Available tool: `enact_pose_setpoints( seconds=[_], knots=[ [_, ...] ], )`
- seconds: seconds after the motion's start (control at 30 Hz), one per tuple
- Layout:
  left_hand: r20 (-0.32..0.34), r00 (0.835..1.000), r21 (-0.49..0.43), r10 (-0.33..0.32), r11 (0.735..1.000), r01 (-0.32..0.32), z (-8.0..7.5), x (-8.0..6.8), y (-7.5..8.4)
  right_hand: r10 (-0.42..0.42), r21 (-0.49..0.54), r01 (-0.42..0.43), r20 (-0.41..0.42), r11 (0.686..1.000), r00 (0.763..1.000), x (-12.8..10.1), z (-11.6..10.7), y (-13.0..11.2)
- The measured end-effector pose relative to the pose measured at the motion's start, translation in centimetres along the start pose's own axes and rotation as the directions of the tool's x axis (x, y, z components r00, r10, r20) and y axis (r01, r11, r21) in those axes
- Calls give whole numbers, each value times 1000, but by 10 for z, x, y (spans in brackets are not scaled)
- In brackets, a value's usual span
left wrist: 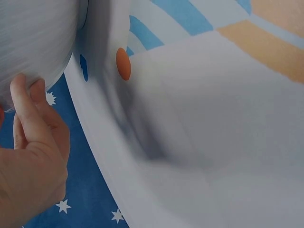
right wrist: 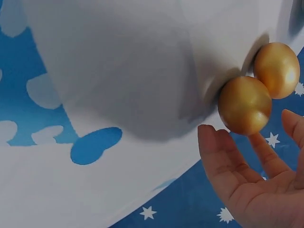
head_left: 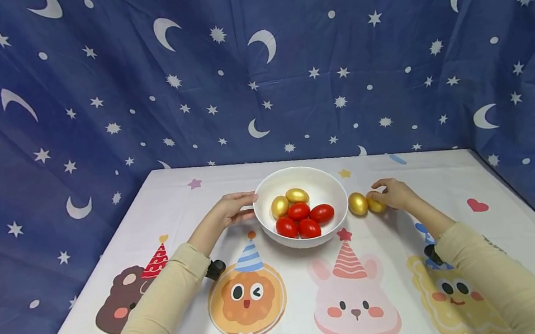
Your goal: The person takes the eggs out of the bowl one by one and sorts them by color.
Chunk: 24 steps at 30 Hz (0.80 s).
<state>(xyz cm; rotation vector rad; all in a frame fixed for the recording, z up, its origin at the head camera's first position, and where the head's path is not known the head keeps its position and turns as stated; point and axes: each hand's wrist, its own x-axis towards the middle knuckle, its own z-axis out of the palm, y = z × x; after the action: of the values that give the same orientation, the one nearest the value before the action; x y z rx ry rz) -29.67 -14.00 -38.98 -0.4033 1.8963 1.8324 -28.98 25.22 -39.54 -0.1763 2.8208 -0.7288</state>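
A white bowl (head_left: 268,233) holds two golden eggs (head_left: 280,207) and several red eggs (head_left: 321,214). At the bowl's left side is my left hand (head_left: 236,208), its outstretched fingers touching the outer wall; the left wrist view shows those fingertips (left wrist: 19,83) against the bowl (left wrist: 35,38). Two more golden eggs lie side by side on the table, right of the bowl. My right hand (head_left: 395,194) reaches over the right-hand golden egg (head_left: 376,202). In the right wrist view the hand's spread fingers (right wrist: 216,164) are close around the nearer golden egg (right wrist: 245,105), the other golden egg (right wrist: 277,70) just beyond.
The table (head_left: 177,213) wears a white cloth printed with cartoon faces, stars and a heart. A dark blue curtain (head_left: 256,78) with moons and stars hangs behind the table and along its sides.
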Motion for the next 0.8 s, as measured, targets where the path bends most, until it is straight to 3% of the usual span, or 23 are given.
enact_pose_setpoints(
  seconds=[0.63,0.8],
  knots=[
    [10,1000,-2,26,1000,-26,1,-3,0,-1,34,3,-32,999,999,-3,-18,-19],
    [1,1000,11,26,1000,-26,1,-3,-1,-49,43,52,-70,998,996,-5,-17,-27]
  ],
)
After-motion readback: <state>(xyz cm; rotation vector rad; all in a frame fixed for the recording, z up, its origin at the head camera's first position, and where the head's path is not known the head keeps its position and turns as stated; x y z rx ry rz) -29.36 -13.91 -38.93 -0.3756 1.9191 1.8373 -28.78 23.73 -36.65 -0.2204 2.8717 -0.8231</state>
